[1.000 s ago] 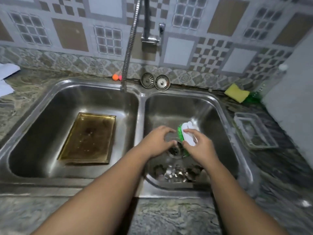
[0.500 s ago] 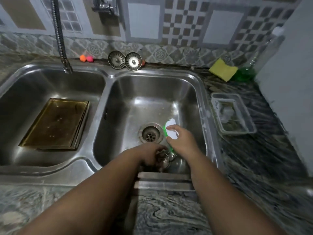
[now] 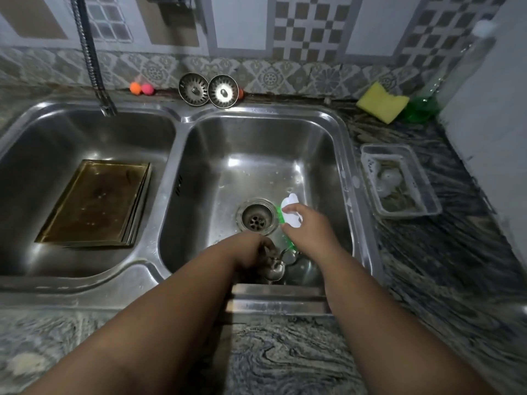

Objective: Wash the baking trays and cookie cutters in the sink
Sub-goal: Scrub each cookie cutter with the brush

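Since half a second ago both hands have barely shifted: the left hand stays low at the near wall of the right basin, and the drain is a little more exposed above it. Its fingers curl down onto the metal cookie cutters at lower centre; whether they actually pinch one I cannot tell. The right hand, just right of the drain, is closed around a white and green scrubber, thumb and fingers pressed on its white top. Stacked baking trays lie flat in the left basin, at middle left of the frame. Two strainer plugs lean on the tiled wall at upper centre, a yellow sponge sits upper right. No writing or label is readable anywhere.
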